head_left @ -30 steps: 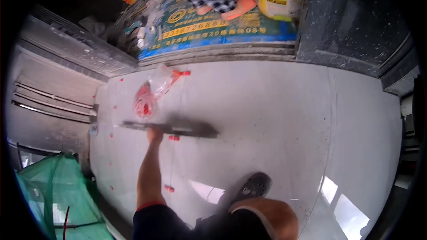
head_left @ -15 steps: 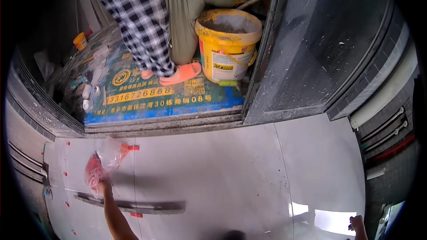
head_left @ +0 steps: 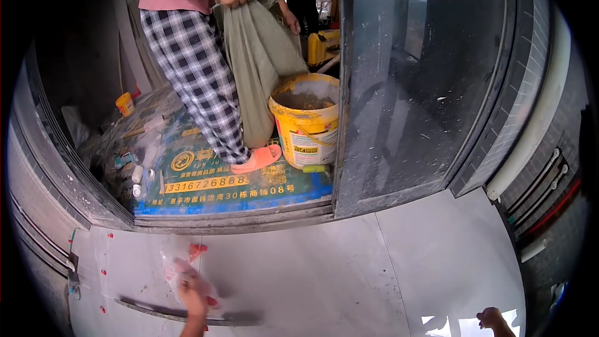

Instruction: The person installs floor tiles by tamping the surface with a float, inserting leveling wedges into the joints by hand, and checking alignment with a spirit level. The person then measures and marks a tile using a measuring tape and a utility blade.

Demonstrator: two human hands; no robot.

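My left hand (head_left: 193,293) is closed on a clear plastic bag (head_left: 181,265) with red pieces in it, at the lower left over the pale tiles. The bag is blurred by motion. Just below that hand, a long grey straight bar (head_left: 150,311) lies on the tiled floor (head_left: 299,268). At the lower right my right hand (head_left: 490,318) hangs over a bright reflection, its fingers curled; whether anything is in them is too small to make out.
Beyond the door track (head_left: 249,221), a person in checked trousers (head_left: 193,75) holds a green-grey sack (head_left: 259,56) beside a yellow bucket (head_left: 306,131). Another person stands behind. A dark glass door (head_left: 424,100) is at the right. Small red clips (head_left: 103,273) dot the left tile joint.
The view has tilted up toward the doorway. My left hand has let go of the grey bar and taken hold of the bag. My right hand has come into view.
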